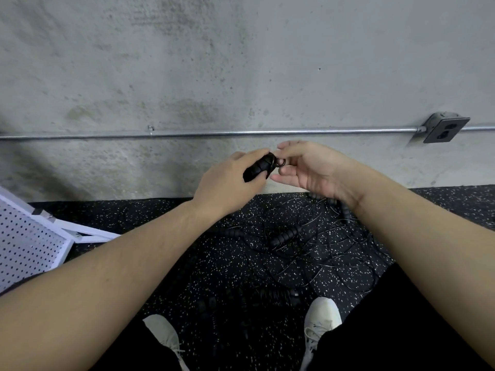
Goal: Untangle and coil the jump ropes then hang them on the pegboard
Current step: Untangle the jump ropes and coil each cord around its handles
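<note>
My left hand (227,183) grips a black ribbed jump rope handle (258,168), held up in front of the wall. My right hand (308,167) pinches the thin cord loop (280,162) at the handle's tip. Below the hands, a tangle of thin black ropes (308,253) lies spread on the speckled floor, with more ribbed handles (285,235) among them. The white pegboard (26,245) stands tilted at the left edge, well apart from both hands.
A concrete wall with a metal conduit (214,133) and an outlet box (446,128) rises straight ahead. My two white shoes (321,319) and black trousers sit at the bottom of the view, close to the rope pile.
</note>
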Demonstrator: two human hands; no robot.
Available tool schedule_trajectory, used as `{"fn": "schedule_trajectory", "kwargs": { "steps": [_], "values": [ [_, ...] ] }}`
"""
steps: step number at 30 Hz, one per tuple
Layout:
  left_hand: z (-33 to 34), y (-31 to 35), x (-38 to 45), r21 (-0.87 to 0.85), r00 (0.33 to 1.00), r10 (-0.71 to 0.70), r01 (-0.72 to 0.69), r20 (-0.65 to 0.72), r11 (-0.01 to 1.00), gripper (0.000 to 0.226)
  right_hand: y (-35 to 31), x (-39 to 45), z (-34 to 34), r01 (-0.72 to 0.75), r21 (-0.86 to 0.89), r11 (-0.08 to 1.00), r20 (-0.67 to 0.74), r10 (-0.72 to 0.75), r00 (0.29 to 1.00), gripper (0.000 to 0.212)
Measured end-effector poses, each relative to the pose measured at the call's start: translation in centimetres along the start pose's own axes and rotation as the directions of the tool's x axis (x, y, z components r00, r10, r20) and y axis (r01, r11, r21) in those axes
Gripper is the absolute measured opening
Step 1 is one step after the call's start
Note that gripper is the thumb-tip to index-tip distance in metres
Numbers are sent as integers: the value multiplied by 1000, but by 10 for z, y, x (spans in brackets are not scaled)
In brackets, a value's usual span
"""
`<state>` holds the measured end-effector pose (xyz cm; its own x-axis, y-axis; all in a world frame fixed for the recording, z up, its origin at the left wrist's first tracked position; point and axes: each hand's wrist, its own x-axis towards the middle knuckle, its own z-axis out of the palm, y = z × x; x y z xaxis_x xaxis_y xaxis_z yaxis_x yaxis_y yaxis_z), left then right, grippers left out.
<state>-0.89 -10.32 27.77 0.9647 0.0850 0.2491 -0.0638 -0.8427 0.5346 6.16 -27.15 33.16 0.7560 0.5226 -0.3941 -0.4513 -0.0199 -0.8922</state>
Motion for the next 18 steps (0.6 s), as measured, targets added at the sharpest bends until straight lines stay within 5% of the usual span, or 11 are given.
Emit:
{"fn": "schedule_trajectory", "kwargs": {
  "steps": [2, 5, 9, 12, 18],
  "values": [
    [-2, -1, 4, -245, 988, -106, 130, 110, 961, 56, -3, -1, -1, 41, 57, 998, 26, -43, 999, 14],
    [-6, -6, 6, -607, 928, -153, 341, 340, 718, 74, -5, -2, -3, 57, 132, 990, 82, -68, 994, 16],
    [3, -6, 2, -763, 861, -98, 491, 500, 420, 78, -6, -3, -4, 51, 143, 988, 142, -71, 987, 17],
    [6, -3, 4, -694, 878, -169, 460, 448, 554, 87, -7, -3, -7, 44, 78, 996, 134, -55, 989, 21],
    [6, -1, 12, -466, 942, -185, 302, 280, 832, 67, -4, 1, -8, -41, -27, 999, 26, 41, 999, 20]
  ]
}}
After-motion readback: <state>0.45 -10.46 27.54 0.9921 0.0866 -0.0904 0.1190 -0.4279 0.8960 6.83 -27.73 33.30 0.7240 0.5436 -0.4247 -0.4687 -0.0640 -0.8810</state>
